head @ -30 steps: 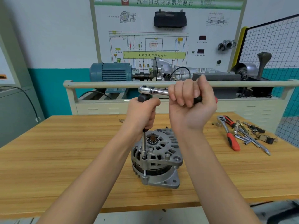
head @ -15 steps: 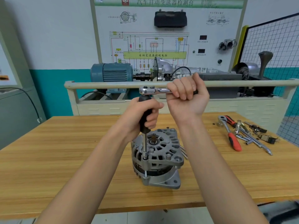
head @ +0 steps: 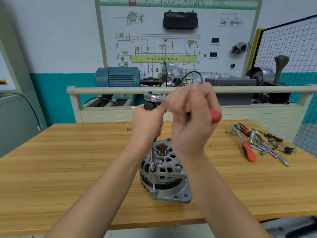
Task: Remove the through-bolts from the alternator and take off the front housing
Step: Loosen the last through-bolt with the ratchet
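Wooden bench (head: 68, 169) carries the alternator (head: 164, 174), upright at centre. Left hand (head: 147, 124) grips the extension bar (head: 152, 155) seated on a through-bolt; right hand (head: 192, 117) clenches the ratchet (head: 154, 97) handle. Loosening step; next, another swing.

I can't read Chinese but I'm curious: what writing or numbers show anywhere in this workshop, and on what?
"汽车自动变速器检测台": green header strip atop the white wall-mounted training board.
"自动变速器控制电脑": yellow-green box in the board's wiring diagram.
Small captions by the diagram sketches and two dark display windows: too small to read.
Grey metal alternator, red-handled ratchets, both hands: no legible text.
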The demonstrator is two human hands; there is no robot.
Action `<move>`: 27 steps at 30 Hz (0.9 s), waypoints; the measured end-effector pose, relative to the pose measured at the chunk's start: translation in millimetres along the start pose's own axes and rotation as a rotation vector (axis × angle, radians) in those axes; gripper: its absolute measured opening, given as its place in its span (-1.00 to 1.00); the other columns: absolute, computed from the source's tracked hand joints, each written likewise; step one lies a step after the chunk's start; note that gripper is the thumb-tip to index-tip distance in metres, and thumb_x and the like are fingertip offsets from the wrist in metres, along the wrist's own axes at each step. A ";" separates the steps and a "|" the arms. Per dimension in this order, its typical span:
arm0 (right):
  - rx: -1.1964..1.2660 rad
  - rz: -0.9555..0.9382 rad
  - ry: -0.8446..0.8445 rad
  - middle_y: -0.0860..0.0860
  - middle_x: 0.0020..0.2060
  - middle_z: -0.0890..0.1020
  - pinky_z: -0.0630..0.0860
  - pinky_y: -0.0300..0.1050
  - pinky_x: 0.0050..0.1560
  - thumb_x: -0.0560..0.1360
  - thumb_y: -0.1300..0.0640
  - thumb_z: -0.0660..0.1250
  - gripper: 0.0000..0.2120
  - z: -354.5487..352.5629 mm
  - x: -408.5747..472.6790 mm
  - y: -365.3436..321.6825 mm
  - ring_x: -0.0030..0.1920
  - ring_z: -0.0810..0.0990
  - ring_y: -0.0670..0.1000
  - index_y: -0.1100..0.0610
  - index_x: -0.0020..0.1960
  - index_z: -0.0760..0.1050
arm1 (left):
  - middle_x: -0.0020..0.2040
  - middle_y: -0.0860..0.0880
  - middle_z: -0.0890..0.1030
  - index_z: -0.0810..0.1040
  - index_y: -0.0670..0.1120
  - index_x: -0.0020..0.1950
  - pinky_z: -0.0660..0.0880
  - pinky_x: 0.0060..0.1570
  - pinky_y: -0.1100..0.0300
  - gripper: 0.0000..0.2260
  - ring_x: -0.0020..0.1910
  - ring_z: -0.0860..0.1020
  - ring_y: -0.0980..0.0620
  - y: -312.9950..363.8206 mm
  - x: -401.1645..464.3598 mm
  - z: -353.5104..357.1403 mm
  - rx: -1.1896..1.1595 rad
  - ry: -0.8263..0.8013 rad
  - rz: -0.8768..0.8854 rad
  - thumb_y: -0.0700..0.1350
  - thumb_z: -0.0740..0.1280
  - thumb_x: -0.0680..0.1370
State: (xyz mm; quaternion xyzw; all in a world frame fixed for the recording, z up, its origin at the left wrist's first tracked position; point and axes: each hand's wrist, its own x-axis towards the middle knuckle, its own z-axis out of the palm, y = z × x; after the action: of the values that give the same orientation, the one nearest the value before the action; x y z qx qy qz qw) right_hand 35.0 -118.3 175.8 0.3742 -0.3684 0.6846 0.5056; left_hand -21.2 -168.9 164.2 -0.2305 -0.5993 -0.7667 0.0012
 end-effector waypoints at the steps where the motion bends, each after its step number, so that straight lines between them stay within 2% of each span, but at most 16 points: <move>1: -0.070 -0.049 -0.023 -0.04 -0.57 0.27 0.18 -0.14 -0.44 0.49 0.27 0.15 -0.70 5.3 -5.1 0.5 -0.54 0.23 -0.06 0.12 -0.40 0.20 | -0.56 0.03 0.24 0.24 -0.04 -0.43 0.13 -0.60 0.35 -0.63 -0.61 0.16 0.12 -0.7 -1.4 0.6 0.029 0.051 0.031 -0.27 0.31 0.49; 3: -0.091 -0.058 -0.040 -0.02 -0.57 0.25 0.15 -0.12 -0.44 0.48 0.27 0.15 -0.71 8.7 -8.8 0.5 -0.53 0.22 -0.06 0.10 -0.39 0.20 | -0.51 -0.01 0.21 0.22 -0.05 -0.41 0.13 -0.59 0.32 -0.63 -0.57 0.15 0.09 -1.7 -3.0 0.2 0.032 0.082 0.067 -0.27 0.31 0.49; 7: 0.151 0.083 0.003 0.00 -0.62 0.20 0.11 -0.10 -0.47 0.50 0.28 0.12 -0.64 -6.8 5.7 -2.2 -0.58 0.16 -0.04 0.08 -0.46 0.20 | -0.53 -0.01 0.19 0.23 -0.06 -0.41 0.10 -0.56 0.31 -0.63 -0.60 0.12 0.07 -0.6 -2.3 -6.0 0.024 -0.037 0.061 -0.35 0.31 0.46; 10: 0.438 0.345 0.138 -0.05 -0.67 0.24 0.17 -0.20 -0.49 0.52 0.22 0.11 -0.57 -28.1 23.2 -1.0 -0.58 0.13 -0.08 0.10 -0.53 0.28 | -0.59 0.01 0.24 0.29 -0.08 -0.45 0.15 -0.56 0.30 -0.64 -0.63 0.16 0.06 0.0 0.5 -15.4 -0.025 -0.268 0.057 -0.36 0.34 0.44; 12: 0.652 0.515 0.249 -0.05 -0.68 0.23 0.16 -0.22 -0.50 0.50 0.18 0.11 -0.59 -39.0 32.2 5.1 -0.56 0.07 -0.08 0.12 -0.53 0.26 | -0.63 0.03 0.25 0.33 -0.08 -0.49 0.17 -0.57 0.32 -0.66 -0.67 0.18 0.09 1.8 3.9 -22.2 -0.087 -0.501 0.003 -0.29 0.37 0.42; 14: 0.813 0.605 0.332 -0.04 -0.69 0.23 0.17 -0.22 -0.53 0.49 0.18 0.13 -0.60 -45.4 37.4 13.6 -0.56 0.05 -0.10 0.12 -0.53 0.23 | -0.65 0.05 0.23 0.30 -0.08 -0.52 0.14 -0.61 0.36 -0.65 -0.70 0.16 0.15 3.8 7.6 -24.8 -0.143 -0.703 -0.081 -0.21 0.37 0.40; 15: 0.848 0.616 0.357 -0.04 -0.69 0.23 0.18 -0.22 -0.55 0.49 0.18 0.14 -0.60 -47.7 38.7 17.1 -0.58 0.06 -0.09 0.12 -0.53 0.23 | -0.66 0.06 0.21 0.28 -0.08 -0.53 0.11 -0.62 0.37 -0.63 -0.71 0.14 0.16 4.1 9.5 -24.3 -0.157 -0.739 -0.115 -0.20 0.36 0.41; 18: 0.815 0.584 0.372 -0.04 -0.69 0.23 0.18 -0.22 -0.54 0.48 0.18 0.15 -0.60 -48.3 37.7 19.2 -0.64 0.19 -0.07 0.12 -0.54 0.25 | -0.67 0.07 0.18 0.24 -0.05 -0.56 0.05 -0.63 0.38 -0.61 -0.72 0.10 0.17 3.2 12.6 -22.6 -0.165 -0.712 -0.181 -0.19 0.29 0.44; 20: 0.733 0.533 0.360 -0.05 -0.68 0.23 0.17 -0.23 -0.52 0.49 0.17 0.14 -0.59 -43.8 34.3 13.9 -0.64 0.21 -0.07 0.11 -0.54 0.26 | -0.67 0.07 0.17 0.23 -0.04 -0.57 0.04 -0.62 0.38 -0.61 -0.71 0.08 0.16 3.0 11.3 -21.5 -0.142 -0.651 -0.162 -0.19 0.28 0.43; 24: 0.461 0.388 0.267 -0.06 -0.65 0.24 0.20 -0.19 -0.47 0.58 0.19 0.06 -0.54 -28.4 22.1 -1.6 -0.59 0.18 -0.07 0.11 -0.50 0.27 | -0.63 0.06 0.15 0.20 -0.02 -0.53 0.06 -0.59 0.39 -0.56 -0.67 0.06 0.11 1.7 4.1 -14.6 -0.052 -0.385 -0.072 -0.27 0.26 0.50; 27: 0.121 0.104 0.105 -0.02 -0.62 0.23 0.17 -0.10 -0.45 0.55 0.26 0.09 -0.66 -8.4 2.9 -7.2 -0.55 0.16 -0.02 0.10 -0.39 0.24 | -0.61 0.06 0.17 0.22 -0.01 -0.52 0.06 -0.59 0.37 -0.56 -0.65 0.08 0.10 1.3 0.0 -5.4 -0.026 -0.182 -0.051 -0.29 0.26 0.50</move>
State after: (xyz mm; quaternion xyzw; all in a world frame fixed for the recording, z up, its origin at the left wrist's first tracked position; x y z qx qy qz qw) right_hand 40.2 -108.1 175.4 0.3480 -0.3180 0.7497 0.4645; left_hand -22.7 -174.2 164.4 -0.2839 -0.5927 -0.7499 -0.0757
